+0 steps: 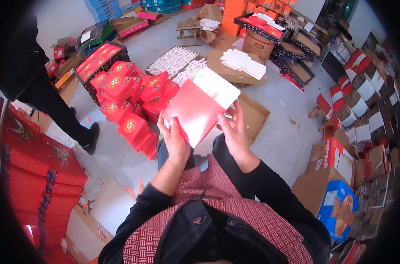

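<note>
Above my lap I hold a glossy red cardboard piece (193, 112) with a white section (215, 87) at its far right; whether it is a folded box blank or a sleeve I cannot make out. My left hand (175, 140) grips its near left edge, thumb on the red face. My right hand (236, 130) pinches the right edge, close to where red meets white. Just beyond my left hand lies a heap of small red boxes (132, 125) with round gold emblems. An open brown carton (257, 115) sits on the floor beyond my right hand.
Trays of small white packets (173, 61) and a carton topped with white card sheets (242, 64) stand ahead. Stacked red cartons (37, 171) line the left, near a person in dark clothes (55, 92). Cardboard stacks (371, 105) and a blue box (338, 209) line the right.
</note>
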Demonstrator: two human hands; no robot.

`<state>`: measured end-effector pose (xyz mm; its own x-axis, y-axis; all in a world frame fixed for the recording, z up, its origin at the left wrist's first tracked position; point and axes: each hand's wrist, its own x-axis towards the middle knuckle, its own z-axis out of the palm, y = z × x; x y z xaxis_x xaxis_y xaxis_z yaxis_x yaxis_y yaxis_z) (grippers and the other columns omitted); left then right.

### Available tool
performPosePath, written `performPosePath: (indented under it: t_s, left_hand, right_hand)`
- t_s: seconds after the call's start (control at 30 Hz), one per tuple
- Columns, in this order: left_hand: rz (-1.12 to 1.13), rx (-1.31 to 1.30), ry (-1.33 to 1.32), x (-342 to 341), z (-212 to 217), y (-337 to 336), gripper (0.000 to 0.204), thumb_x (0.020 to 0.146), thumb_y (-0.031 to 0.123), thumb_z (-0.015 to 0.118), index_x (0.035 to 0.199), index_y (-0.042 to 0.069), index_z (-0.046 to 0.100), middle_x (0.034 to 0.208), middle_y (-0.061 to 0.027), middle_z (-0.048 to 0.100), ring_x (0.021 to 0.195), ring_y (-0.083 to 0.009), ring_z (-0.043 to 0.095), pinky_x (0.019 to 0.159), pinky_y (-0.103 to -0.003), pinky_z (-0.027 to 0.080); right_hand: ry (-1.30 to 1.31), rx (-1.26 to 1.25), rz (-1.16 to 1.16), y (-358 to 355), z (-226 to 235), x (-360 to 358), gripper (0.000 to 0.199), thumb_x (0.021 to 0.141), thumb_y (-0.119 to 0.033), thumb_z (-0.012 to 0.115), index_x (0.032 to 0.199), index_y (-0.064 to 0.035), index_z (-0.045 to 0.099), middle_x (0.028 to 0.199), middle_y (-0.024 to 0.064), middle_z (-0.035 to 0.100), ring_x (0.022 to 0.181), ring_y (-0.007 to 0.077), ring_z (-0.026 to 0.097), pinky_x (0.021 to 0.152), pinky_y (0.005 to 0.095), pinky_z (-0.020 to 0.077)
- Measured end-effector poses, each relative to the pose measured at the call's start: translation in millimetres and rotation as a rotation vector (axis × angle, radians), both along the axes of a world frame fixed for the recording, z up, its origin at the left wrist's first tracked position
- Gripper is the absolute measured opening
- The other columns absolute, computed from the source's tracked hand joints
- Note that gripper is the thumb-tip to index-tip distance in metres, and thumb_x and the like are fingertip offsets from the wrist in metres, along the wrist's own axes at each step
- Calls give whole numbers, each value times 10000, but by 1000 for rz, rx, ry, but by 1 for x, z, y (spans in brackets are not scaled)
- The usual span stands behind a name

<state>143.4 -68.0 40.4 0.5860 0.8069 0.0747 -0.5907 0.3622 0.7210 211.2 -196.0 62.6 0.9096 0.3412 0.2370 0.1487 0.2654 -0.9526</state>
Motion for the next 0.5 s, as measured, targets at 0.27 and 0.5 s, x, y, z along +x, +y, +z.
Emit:
performPosePath:
  t_s: [0.27, 0.5]
  left_hand:
    - [-303, 114, -173, -99, 2, -26, 216, 933, 34, 515, 1127, 85, 436, 1103, -44, 553, 1049, -147, 514, 964, -321, 389]
    - [-579, 629, 187, -155, -6, -29, 565, 943, 22, 510, 1456, 49, 274, 1285, -80, 491, 1130, -166, 525, 972, -294, 404]
  right_hand:
    - [-389, 68, 11, -37, 19, -66, 738, 913, -127, 584, 1460, 15, 110, 1371, 175, 375, 1231, 230, 430, 1023, 353, 357]
    - [-95, -97, 227, -95, -22, -106, 571, 904, -60, 550, 1407, 13, 288, 1371, 137, 403, 1234, 183, 430, 1044, 327, 335]
